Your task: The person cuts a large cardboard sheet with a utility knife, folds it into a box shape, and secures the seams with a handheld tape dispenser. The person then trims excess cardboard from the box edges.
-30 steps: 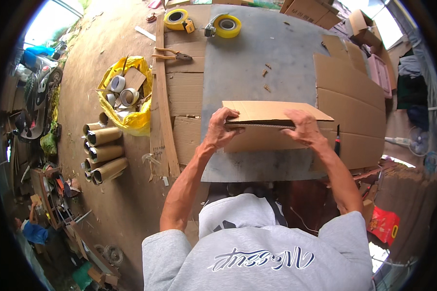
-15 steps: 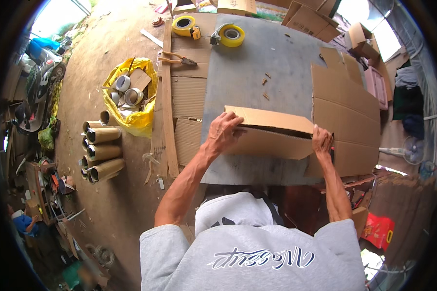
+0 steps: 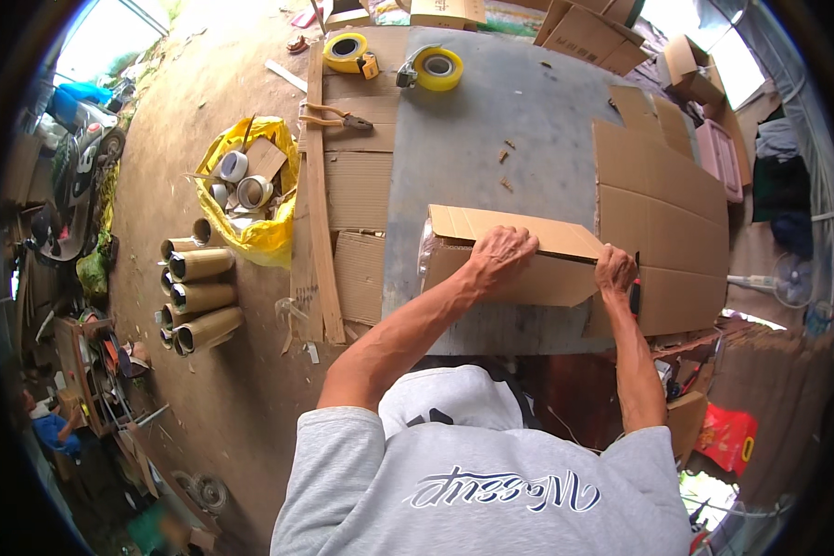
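Observation:
A long, narrow cardboard box (image 3: 528,276) lies on the grey tabletop in front of me, its two long top flaps almost meeting along a dark gap. My left hand (image 3: 503,255) is closed over the flap edges near the middle, fingers curled at the gap. At the box's right end, my right hand (image 3: 615,271) grips the corner, with its fingertips partly hidden. Something shiny, like clear tape, shows at the left end. A black-and-red tool (image 3: 635,296), partly covered, lies beside my right wrist.
A tape dispenser (image 3: 437,69), a yellow tape roll (image 3: 347,53) and pliers (image 3: 338,120) lie at the back. Flat cardboard (image 3: 667,222) covers the right side. On the floor at left are a yellow bag (image 3: 273,232) of rolls and several cardboard tubes (image 3: 204,298).
My left hand has slid right along the box, from its left end to near the middle. My right hand stays at the right corner.

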Available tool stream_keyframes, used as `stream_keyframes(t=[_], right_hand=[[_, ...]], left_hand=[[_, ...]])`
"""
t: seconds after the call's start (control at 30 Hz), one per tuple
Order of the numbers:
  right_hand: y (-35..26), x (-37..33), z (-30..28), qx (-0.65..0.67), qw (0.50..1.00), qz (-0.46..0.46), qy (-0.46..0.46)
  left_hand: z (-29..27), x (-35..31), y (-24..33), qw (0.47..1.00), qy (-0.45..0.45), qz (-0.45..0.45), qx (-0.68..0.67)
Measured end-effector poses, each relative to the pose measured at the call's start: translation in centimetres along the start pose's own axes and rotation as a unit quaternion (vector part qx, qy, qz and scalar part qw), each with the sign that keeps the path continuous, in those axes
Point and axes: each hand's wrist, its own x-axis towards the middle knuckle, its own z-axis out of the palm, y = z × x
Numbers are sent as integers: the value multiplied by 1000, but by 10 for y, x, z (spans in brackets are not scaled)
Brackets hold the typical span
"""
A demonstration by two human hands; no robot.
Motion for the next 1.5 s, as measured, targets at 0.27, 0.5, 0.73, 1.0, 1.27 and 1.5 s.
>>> stream_keyframes(t=[0.27, 0.5, 0.73, 1.0, 1.27, 1.5], right_hand=[[-32, -15, -47, 26, 966, -197, -166], [-8, -44, -28, 23, 976, -213, -49], [2, -27, -11, 87, 972, -209, -57], [-18, -15, -19, 74, 969, -233, -45], [-6, -25, -10, 74, 972, -218, -36], [0, -30, 3, 113, 949, -284, 80]], left_hand=[[9, -7, -4, 999, 31, -9, -19], [17, -27, 17, 999, 49, -4, 13], [-47, -62, -28, 957, 240, -5, -162], [59, -129, -127, 687, 190, -280, -643], [57, -127, -135, 621, 144, -247, -730], [-3, -120, -110, 857, 321, -249, -317]])
